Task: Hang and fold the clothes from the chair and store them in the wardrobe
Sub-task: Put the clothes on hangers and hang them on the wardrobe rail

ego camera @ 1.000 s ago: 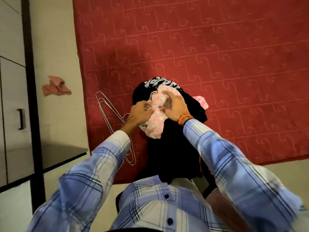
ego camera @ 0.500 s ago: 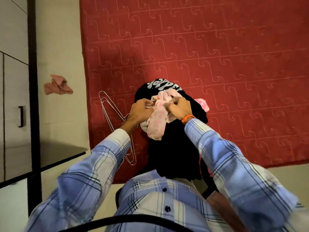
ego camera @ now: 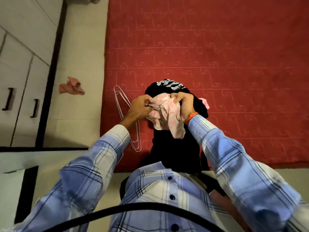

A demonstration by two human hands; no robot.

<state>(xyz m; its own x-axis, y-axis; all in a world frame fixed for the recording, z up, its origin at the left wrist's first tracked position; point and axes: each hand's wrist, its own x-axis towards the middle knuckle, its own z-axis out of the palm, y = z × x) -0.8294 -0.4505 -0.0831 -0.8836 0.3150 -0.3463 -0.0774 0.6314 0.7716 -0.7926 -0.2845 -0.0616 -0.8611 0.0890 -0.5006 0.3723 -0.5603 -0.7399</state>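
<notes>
A small pink patterned garment (ego camera: 167, 118) hangs bunched between my hands above a black garment (ego camera: 173, 148) with white lettering, which lies on the red bedspread (ego camera: 234, 64). My left hand (ego camera: 138, 108) pinches the pink garment's left edge. My right hand (ego camera: 183, 106) grips its top right part, fingers curled into the cloth. Several wire hangers (ego camera: 132, 124) lie on the bedspread just left of the black garment, partly under my left forearm.
A wardrobe (ego camera: 21, 81) with dark handles stands at the left. A crumpled pink cloth (ego camera: 71, 86) lies on the pale floor between wardrobe and bed. Another pink piece (ego camera: 204, 102) peeks out right of the black garment. A dark chair edge (ego camera: 123, 186) shows below.
My hands have drawn a little apart and the pink garment has spread wider between them. My head has tipped, bringing more of the wardrobe into view.
</notes>
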